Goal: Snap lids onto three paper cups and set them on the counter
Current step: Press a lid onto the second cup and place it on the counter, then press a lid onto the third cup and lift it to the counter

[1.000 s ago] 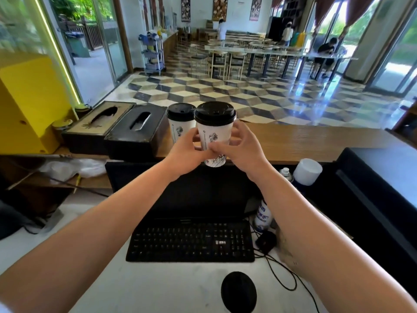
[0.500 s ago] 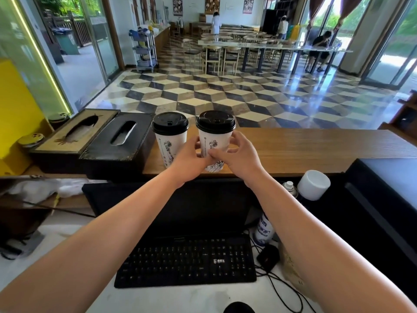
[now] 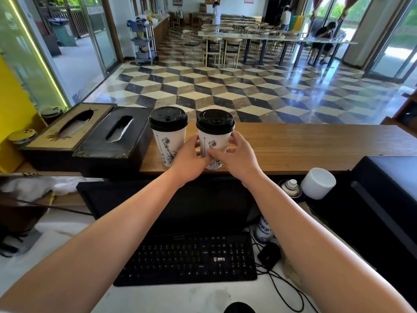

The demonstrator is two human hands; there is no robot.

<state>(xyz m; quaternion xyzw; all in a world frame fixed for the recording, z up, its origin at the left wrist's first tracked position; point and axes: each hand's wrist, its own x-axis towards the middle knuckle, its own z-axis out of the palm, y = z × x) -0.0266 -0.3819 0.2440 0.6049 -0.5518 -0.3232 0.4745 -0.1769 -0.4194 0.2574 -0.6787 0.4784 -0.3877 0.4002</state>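
Bare forearms end in bare left hand (image 3: pixel 191 159) and right hand (image 3: pixel 237 159).

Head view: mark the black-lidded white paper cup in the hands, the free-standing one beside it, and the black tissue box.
Held black-lidded white paper cup (image 3: pixel 215 137): head view, wall below lid.
Free-standing black-lidded white paper cup (image 3: pixel 169 141): head view, side wall.
Black tissue box (image 3: pixel 101 146): head view, top panel.

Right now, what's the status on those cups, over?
Left hand and right hand both grip the lidded cup, base at the counter edge. Other lidded cup stands close on its left. Third cup not in view.
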